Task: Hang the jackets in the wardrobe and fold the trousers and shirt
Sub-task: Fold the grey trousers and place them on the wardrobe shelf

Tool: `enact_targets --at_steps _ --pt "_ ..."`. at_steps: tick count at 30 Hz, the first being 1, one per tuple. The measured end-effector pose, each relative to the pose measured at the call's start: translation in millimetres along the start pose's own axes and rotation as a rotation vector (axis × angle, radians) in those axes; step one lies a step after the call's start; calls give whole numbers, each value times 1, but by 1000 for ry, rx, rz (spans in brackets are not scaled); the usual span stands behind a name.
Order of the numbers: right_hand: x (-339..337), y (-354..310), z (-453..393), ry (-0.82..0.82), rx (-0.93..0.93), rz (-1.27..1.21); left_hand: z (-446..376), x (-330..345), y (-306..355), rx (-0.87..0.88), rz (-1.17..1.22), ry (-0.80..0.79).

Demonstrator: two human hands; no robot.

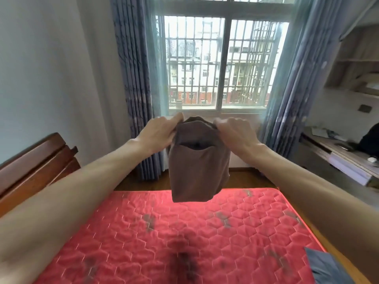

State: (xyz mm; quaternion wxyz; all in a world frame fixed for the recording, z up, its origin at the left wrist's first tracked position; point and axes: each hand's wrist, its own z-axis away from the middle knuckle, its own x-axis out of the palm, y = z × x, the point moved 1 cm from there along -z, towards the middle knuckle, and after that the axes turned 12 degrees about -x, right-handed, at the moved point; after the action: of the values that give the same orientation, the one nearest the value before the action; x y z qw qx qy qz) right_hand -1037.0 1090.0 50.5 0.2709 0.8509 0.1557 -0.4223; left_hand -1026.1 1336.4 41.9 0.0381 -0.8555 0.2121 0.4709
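Note:
A folded brown garment (198, 167), with a pocket opening showing near its top, hangs in the air above the far end of the red quilted mattress (184, 232). My left hand (162, 132) grips its top left corner and my right hand (233, 131) grips its top right corner. Both arms are stretched out in front of me. The garment's lower edge hangs free just above the mattress. A grey-blue piece of cloth (326, 267) lies at the mattress's near right corner, partly cut off by the frame.
A wooden headboard (34, 167) stands at the left. A barred window (221, 64) with blue curtains (135, 83) faces me. A desk (336, 158) with small items and shelves (356, 66) line the right wall. Wooden floor lies beyond the bed.

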Motion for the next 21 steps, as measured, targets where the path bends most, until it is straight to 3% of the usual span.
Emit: enact_targets --at_steps 6,14,21 --pt "69 -70 115 -157 -17 -82 120 76 23 -101 85 -185" --pt "179 -179 296 -582 130 -342 321 222 59 -239 125 -572" --pt "230 -262 437 -841 118 -496 474 284 100 -282 95 -893"
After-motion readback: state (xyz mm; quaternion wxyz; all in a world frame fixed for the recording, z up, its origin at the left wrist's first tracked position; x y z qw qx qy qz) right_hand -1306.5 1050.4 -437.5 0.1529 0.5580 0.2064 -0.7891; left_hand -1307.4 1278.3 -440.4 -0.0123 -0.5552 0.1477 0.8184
